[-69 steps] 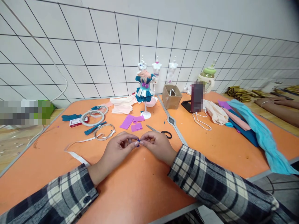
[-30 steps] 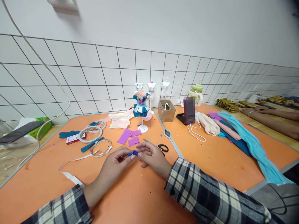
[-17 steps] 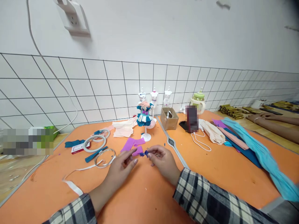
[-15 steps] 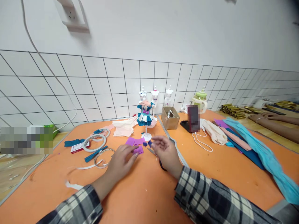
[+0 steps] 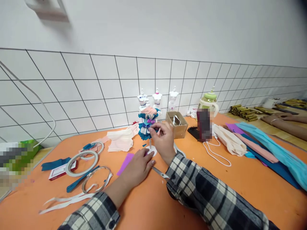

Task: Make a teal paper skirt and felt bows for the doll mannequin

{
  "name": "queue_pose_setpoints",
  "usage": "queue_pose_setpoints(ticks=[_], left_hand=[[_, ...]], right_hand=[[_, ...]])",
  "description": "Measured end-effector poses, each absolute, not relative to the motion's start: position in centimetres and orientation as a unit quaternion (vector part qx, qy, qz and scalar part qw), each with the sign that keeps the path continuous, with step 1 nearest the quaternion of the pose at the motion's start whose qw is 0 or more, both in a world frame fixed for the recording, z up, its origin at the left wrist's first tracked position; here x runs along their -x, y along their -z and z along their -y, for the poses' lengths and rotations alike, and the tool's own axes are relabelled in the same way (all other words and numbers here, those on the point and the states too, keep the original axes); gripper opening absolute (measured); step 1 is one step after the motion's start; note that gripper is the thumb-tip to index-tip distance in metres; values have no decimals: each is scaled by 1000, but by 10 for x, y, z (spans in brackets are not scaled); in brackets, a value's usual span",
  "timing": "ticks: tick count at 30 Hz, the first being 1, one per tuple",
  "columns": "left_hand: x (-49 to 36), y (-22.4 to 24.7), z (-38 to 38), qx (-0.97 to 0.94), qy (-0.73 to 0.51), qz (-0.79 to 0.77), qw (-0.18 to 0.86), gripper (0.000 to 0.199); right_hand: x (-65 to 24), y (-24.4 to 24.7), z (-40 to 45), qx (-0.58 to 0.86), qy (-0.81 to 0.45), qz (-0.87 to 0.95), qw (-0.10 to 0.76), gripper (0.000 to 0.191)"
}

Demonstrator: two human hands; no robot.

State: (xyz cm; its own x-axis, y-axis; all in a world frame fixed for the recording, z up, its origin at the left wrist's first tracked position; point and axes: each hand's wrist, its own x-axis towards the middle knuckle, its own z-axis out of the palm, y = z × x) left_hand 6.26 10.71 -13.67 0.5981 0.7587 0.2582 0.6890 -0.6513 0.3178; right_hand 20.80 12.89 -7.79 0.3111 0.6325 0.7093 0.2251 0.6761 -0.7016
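My right hand is closed in a pinch on a small dark blue bow. It holds the bow against the front of a teal and white ruffled doll dress, which is worn by a small mannequin on a white stand. A purple bow sits at the dress's waist. My left hand lies low, thumb and forefinger apart, its fingertips at the front edge of the stand's round base. Purple crepe paper is partly under this hand. Scissors lie between my hands, their handles hidden by my right sleeve.
Three bare white mannequins stand behind, beside a cardboard box. Tape rolls and white strips lie left. A phone, a green-lidded bottle and coloured crepe paper are right. A co-worker's arms rest at far right.
My right hand has carried the blue bow up and forward to the dress. My left hand has shifted from the purple paper to the stand's base. The view has come closer.
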Motion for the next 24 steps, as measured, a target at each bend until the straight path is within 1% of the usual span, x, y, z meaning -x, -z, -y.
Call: queue_pose_setpoints(ticks=[2, 8, 11, 15, 17, 20, 24], left_hand=[[-63, 136, -106, -886, -182, -417, 88, 38], [-65, 136, -105, -893, -159, -414, 71, 40], [-66, 136, -104, -895, -171, -406, 70, 41], [-67, 139, -103, -896, -169, -405, 63, 41], [-66, 140, -104, -897, -164, -406, 53, 39], [-66, 142, -105, -898, -162, -407, 44, 37], [-65, 143, -105, -898, -169, -404, 41, 38]], right_hand=[[-210, 79, -130, 385, -115, 562, 723, 5], [-207, 79, -127, 402, -146, 541, 724, 6], [-205, 80, -128, 409, -125, 548, 719, 6], [-206, 82, -129, 399, -70, 572, 713, 8], [-209, 82, -128, 381, -27, 603, 700, 1], [-218, 82, -127, 365, 62, 661, 653, 13], [-233, 88, -130, 366, 157, 687, 607, 20]])
